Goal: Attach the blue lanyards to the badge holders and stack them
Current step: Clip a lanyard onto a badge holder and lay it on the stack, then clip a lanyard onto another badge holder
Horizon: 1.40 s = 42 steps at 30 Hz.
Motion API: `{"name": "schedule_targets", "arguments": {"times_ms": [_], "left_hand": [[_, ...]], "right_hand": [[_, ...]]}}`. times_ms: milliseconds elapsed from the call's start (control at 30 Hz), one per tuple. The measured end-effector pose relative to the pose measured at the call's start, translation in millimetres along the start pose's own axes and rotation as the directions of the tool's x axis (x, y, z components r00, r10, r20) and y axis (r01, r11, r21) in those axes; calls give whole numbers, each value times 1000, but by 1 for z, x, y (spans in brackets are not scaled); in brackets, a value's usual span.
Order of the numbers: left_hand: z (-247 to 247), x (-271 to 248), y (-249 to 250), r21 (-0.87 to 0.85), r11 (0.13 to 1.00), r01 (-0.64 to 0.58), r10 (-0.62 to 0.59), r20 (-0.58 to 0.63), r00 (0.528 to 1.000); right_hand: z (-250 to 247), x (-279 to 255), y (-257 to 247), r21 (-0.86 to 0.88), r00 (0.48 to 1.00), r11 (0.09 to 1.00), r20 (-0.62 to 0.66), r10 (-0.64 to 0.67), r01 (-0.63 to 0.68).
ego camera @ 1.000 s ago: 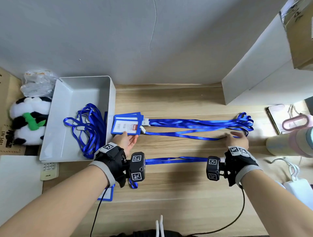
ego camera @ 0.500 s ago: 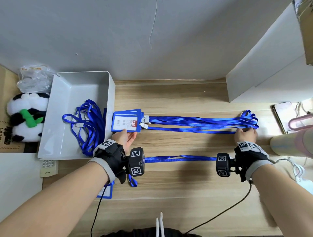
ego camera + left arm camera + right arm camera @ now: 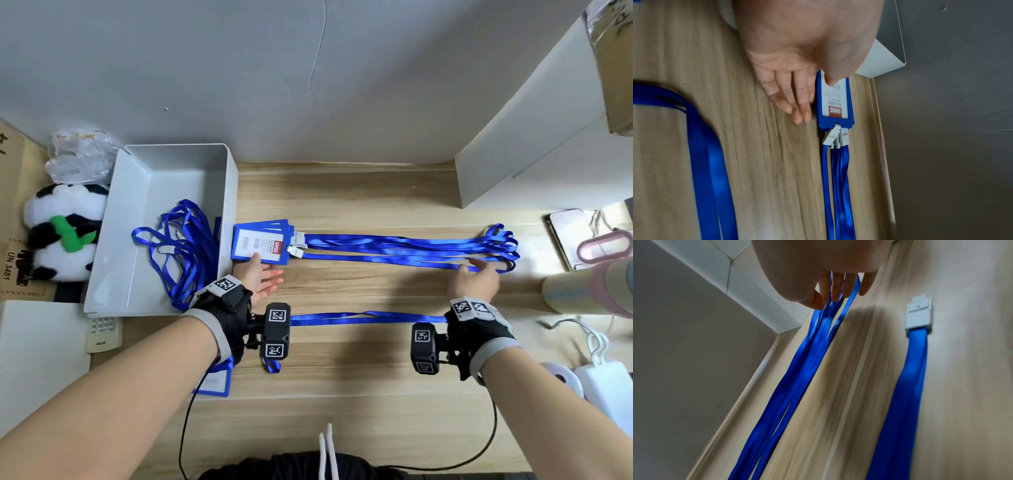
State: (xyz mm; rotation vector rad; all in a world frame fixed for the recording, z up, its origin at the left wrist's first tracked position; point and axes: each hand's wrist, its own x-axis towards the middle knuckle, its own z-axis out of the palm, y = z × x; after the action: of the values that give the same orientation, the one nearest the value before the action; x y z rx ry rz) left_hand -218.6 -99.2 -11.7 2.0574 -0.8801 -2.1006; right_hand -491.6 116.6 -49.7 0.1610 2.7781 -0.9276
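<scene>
The left hand (image 3: 258, 279) lies spread with straight fingers at the left centre of the head view, its thumb pressing on the top blue plastic badge holder (image 3: 261, 244) of a small stack beside the white rectangular plastic bin (image 3: 164, 164). The right hand (image 3: 474, 279), at the right centre, also has loose, nearly straight fingers; they rest on the far loops of the long blue ribbon lanyards (image 3: 394, 248) and pinch nothing that can be seen.

These lanyards run straight across the light wooden table (image 3: 342, 192) from the grey plastic clips (image 3: 295, 244) at the holders to the right side. The step in hand seems to be the stacking: a finished holder is laid on the pile and its ribbon is smoothed along the others.

Lower in the frame, one more blue lanyard (image 3: 359, 317) lies stretched between the wrists, and another blue badge holder (image 3: 215, 382) shows partly under the left forearm. More tangled blue lanyards (image 3: 185, 240) wait in the bin. The next move probably calls for bringing this free holder and the near lanyard together, and pressing the clip into the slot of the holder.
</scene>
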Motion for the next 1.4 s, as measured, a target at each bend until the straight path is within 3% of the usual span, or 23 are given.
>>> {"name": "schedule_targets", "arguments": {"times_ms": [100,200,333,500,700,767,933,1000,1100,1267,1400], "left_hand": [[-5,-9,-3,37,999,21,-23,63,998],[-13,-20,-6,115,993,30,-43,116,992],[-32,-37,-15,294,956,20,-69,155,986],[-64,-53,-38,396,918,21,-86,148,985],[-106,-58,-69,280,959,-37,29,32,999],[-116,-59,-75,233,970,-71,80,-30,996],[-136,-54,-90,231,966,-116,161,-186,969],[-142,-50,-96,269,953,-138,202,-230,952],[-148,-47,-105,299,949,-96,155,-181,971],[-149,-41,-117,357,933,-33,85,-130,988],[-143,-45,-123,285,958,17,-30,39,999]], "right_hand": [[4,-29,-9,87,993,996,120,5,-16],[13,-58,-16,153,971,987,224,-84,50],[22,-99,-25,302,901,953,408,-146,18],[27,-156,-35,246,722,969,676,-151,-28],[37,-219,-33,104,438,994,895,-82,-28],[42,-236,-33,51,375,998,926,-35,-33],[58,-271,-32,-35,300,999,953,42,-29],[64,-283,-31,-55,297,998,953,64,-41],[73,-296,-23,-83,305,997,949,79,1],[84,-312,-8,-136,225,989,967,120,57],[84,-316,-5,-105,218,992,972,89,64]]}}
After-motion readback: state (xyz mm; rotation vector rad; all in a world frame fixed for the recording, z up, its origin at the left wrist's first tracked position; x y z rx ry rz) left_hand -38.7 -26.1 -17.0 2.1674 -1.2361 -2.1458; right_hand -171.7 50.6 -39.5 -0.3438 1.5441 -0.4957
